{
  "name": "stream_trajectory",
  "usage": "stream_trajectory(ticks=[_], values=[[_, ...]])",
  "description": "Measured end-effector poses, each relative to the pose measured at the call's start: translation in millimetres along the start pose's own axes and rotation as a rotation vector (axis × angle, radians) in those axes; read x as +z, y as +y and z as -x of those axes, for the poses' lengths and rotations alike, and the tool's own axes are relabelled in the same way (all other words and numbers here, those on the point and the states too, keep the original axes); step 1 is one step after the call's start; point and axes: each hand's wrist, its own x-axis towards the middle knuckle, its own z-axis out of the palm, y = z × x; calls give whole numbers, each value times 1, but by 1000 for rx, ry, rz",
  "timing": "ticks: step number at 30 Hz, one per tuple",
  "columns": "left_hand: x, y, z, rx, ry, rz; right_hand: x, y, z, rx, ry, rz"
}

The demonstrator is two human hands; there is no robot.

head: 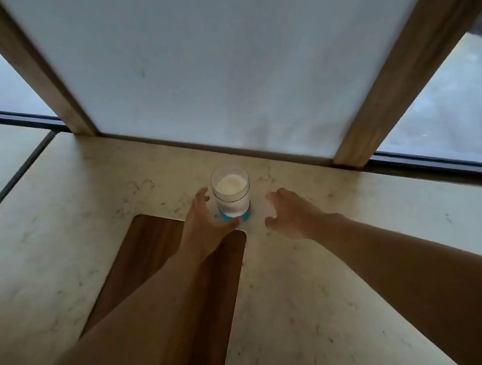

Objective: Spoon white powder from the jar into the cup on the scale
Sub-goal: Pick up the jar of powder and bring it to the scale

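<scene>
Between both hands' spread, empty fingers (202,196), the jar (231,193) of white powder, nearer the left.

The place looked like a home kitchen. The bench (303,279) had a pale stone-like top with thin grey veins, as kitchen counters often have. In the lower left part of the frame a dark wooden board (152,251) with rounded corners was set into this top. Behind the bench, in the upper middle of the frame, stood a frosted white panel (221,59) between two light wooden posts (400,70), with dark-framed windows (450,118) at both sides. A glass jar (231,193) of white powder stood on the bench near the panel, which also fitted a kitchen.
</scene>
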Motion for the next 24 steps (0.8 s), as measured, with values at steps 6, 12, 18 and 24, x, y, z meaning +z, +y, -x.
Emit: stream_trajectory(ticks=[6, 12, 18, 24], values=[[16, 1, -12, 82, 16, 118, 9, 8, -19, 14, 9, -77], [19, -3, -21, 95, 40, 131, 21, 16, -35, 26, 35, -137], [23, -5, -25, 96, 28, 169, 27, 20, -42, 29, 63, -186], [29, 0, -25, 80, 65, 176, 29, 22, -41, 27, 65, -206]])
